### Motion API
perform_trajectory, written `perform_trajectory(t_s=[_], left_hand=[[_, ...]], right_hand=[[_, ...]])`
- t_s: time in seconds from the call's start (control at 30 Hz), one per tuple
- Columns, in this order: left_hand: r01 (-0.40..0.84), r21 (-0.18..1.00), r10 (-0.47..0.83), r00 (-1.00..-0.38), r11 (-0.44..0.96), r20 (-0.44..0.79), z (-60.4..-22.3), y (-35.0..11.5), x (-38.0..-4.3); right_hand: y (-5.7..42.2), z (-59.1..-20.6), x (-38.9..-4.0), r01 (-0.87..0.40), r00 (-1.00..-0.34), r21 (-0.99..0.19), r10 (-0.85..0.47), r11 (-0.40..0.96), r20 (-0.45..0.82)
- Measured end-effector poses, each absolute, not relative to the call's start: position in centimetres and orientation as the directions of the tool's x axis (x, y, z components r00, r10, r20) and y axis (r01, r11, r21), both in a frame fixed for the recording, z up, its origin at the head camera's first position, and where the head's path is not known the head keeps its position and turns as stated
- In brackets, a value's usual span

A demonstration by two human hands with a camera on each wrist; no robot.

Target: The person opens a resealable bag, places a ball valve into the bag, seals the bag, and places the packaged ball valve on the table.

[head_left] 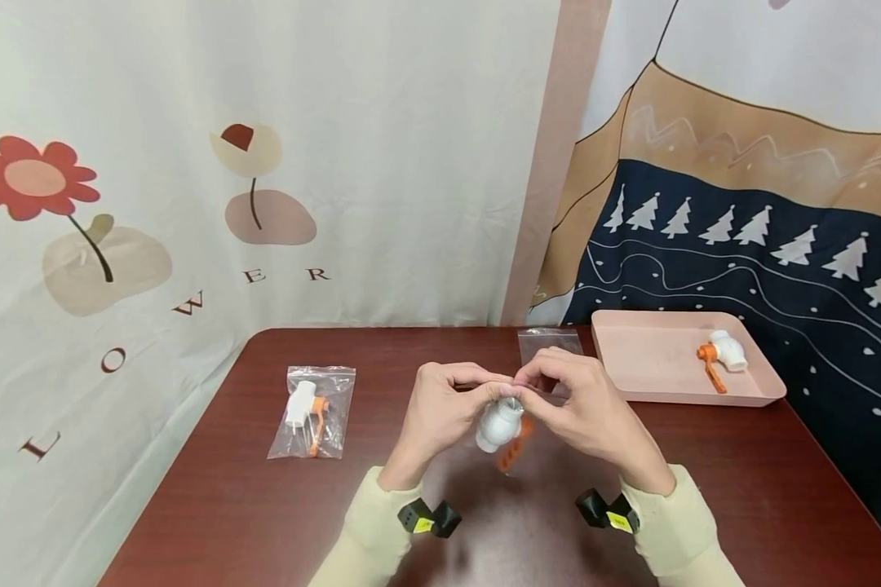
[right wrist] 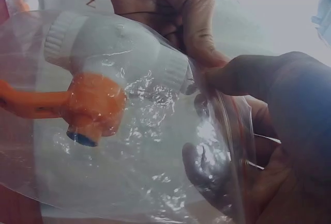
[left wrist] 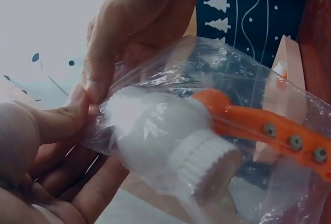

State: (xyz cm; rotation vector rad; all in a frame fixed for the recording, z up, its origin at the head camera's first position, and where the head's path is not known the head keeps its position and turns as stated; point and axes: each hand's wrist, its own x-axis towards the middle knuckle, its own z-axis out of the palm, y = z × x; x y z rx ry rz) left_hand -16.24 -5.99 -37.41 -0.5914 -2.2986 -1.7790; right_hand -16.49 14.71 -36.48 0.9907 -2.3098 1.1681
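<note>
A clear zip bag (right wrist: 150, 177) hangs between the two hands over the table. Inside it is a white plastic ball valve (left wrist: 155, 125) with an orange lever handle (left wrist: 274, 128). The left hand (head_left: 444, 408) pinches the bag's top edge between thumb and fingers. Right beside it, the right hand (head_left: 580, 403) pinches the same edge, thumb tips close together. In the right wrist view the zip strip (right wrist: 235, 125) runs by the right hand's thumb, with some fingers showing through the plastic. The valve hangs just below the fingertips.
On the left of the table lies another bagged valve (head_left: 303, 408). A pink tray (head_left: 653, 367) at the back right holds an unbagged white valve (head_left: 727, 352) with an orange handle. A flat clear bag (head_left: 551, 341) lies behind the right hand. Printed curtains (head_left: 411, 163) stand behind the table.
</note>
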Motion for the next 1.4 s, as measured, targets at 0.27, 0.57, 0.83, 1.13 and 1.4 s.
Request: perform_trajectory(t_s=[0.27,0.57,0.83,1.13,1.4], left_hand=[[0.459,0.855,0.187,-0.887,0.24,0.423,-37.4,-5.9,-16.2],[0.453,0.867,0.087,-0.892,0.21,0.444,-37.4,-5.7,-16.1],[0.413,0.895,0.037,-0.91,0.169,0.413,-37.3,-5.9,-16.0],[0.391,0.908,-0.037,-0.916,0.154,0.4,-37.0,-6.7,-16.2],[0.403,0.905,-0.093,-0.904,0.136,0.417,-36.6,-7.4,-16.5]], right_hand=[[14.6,-36.6,-16.7,-0.776,-0.63,-0.503,-0.446,0.38,0.636],[14.7,-36.5,-16.7,-0.751,-0.66,-0.521,-0.446,0.405,0.604],[15.0,-36.6,-16.8,-0.734,-0.679,-0.541,-0.443,0.41,0.585],[16.0,-36.3,-17.0,-0.721,-0.693,-0.542,-0.432,0.431,0.577],[17.4,-35.9,-16.8,-0.671,-0.741,-0.571,-0.4,0.473,0.54]])
